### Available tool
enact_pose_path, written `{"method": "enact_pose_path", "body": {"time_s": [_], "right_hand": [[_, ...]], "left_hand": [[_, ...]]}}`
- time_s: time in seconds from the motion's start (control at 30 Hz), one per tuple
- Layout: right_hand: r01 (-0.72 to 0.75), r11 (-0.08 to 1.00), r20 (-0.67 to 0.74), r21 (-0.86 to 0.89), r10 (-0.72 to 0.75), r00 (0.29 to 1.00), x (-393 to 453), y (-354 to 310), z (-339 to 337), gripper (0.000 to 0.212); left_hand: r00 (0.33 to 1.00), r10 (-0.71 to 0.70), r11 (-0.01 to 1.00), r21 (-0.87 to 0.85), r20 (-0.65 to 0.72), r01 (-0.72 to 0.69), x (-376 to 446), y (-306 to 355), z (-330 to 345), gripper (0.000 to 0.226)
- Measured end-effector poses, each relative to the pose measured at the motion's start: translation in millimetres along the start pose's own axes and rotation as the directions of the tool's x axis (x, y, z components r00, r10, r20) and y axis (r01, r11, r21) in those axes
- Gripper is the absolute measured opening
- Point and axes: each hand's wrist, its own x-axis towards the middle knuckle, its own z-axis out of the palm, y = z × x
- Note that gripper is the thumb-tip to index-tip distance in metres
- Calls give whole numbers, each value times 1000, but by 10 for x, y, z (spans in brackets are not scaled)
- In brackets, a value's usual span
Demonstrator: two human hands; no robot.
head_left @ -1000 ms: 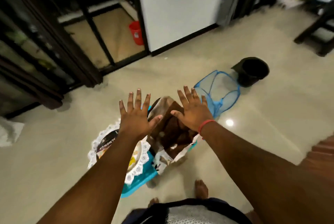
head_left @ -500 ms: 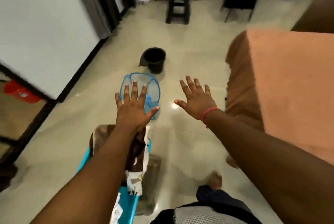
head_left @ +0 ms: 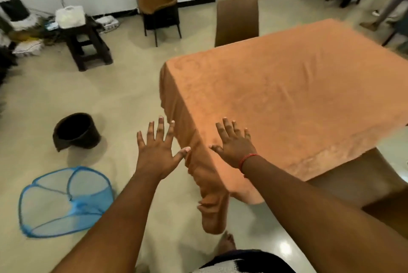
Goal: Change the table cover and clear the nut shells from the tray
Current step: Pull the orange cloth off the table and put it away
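Both hands, my left hand (head_left: pixel 155 154) and right hand (head_left: pixel 235 147), are spread wide and empty near the orange plush table cover (head_left: pixel 287 96), which I probably smooth next.

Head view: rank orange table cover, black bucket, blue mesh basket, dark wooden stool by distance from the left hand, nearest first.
From the left hand:
1. Orange table cover, just right of the hand; its hanging corner is beside the thumb.
2. Black bucket, on the floor to the left.
3. Blue mesh basket, lying on the floor, lower left; close to the bucket in rank, though it looks slightly farther.
4. Dark wooden stool, far upper left by the wall.
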Motion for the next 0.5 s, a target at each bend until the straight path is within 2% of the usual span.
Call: {"method": "enact_pose_path", "body": {"time_s": [0.27,0.37,0.5], "right_hand": [[-268,960,43,83,265,963,275,1060,-5,84],[-382,918,103,107,372,923,300,1311,112,84],[-557,820,183,132,533,826,310,1512,256,83]], "left_hand": [[965,238,970,15,106,-241,1203,917,117,92],[932,325,941,42,159,-335,1614,1084,224,93],[867,426,888,66,258,-456,2171,1303,473,95]]}}
